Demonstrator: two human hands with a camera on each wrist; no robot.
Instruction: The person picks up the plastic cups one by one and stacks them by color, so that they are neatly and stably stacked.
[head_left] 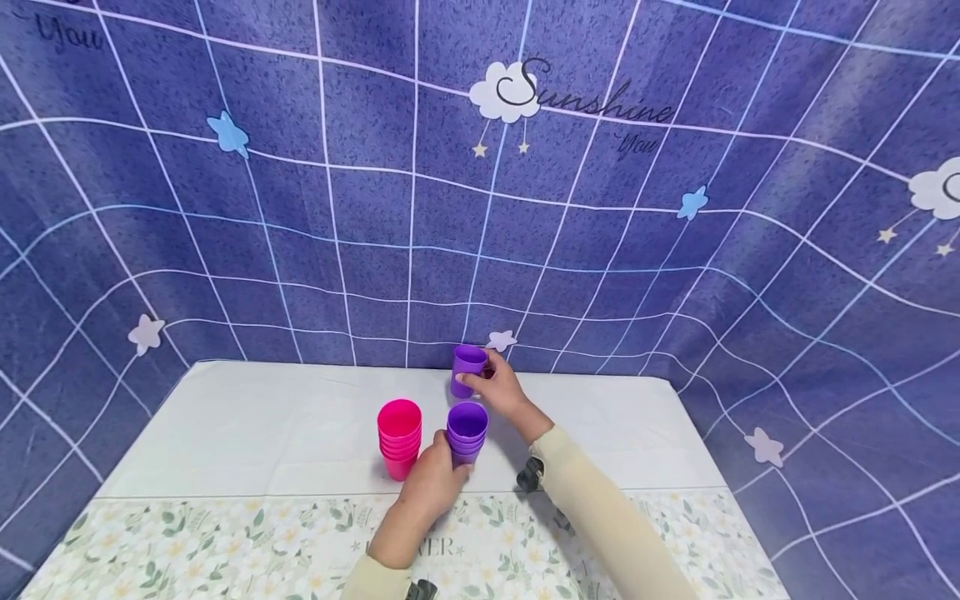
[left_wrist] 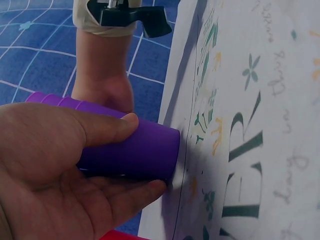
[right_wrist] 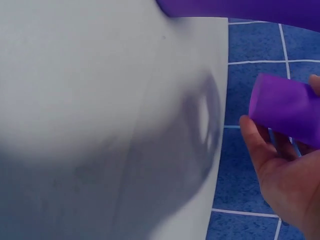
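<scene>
My left hand [head_left: 432,482] grips a stack of purple cups [head_left: 467,423] standing on the table, thumb along one side and fingers along the other. In the left wrist view, several rims of the nested purple cups [left_wrist: 130,150] show at one end of the stack. Farther back, my right hand [head_left: 501,387] holds a single purple cup [head_left: 468,367] upright between thumb and fingers. The right wrist view shows that lone purple cup [right_wrist: 282,105] with its base off the white cloth. Left of the purple stack stands a stack of pink cups [head_left: 400,437], close beside my left hand.
White cloth [head_left: 285,425] covers the back of the table, and a floral cloth [head_left: 247,542] covers the front. A blue gridded curtain [head_left: 375,208] hangs directly behind the table's back edge and along both sides.
</scene>
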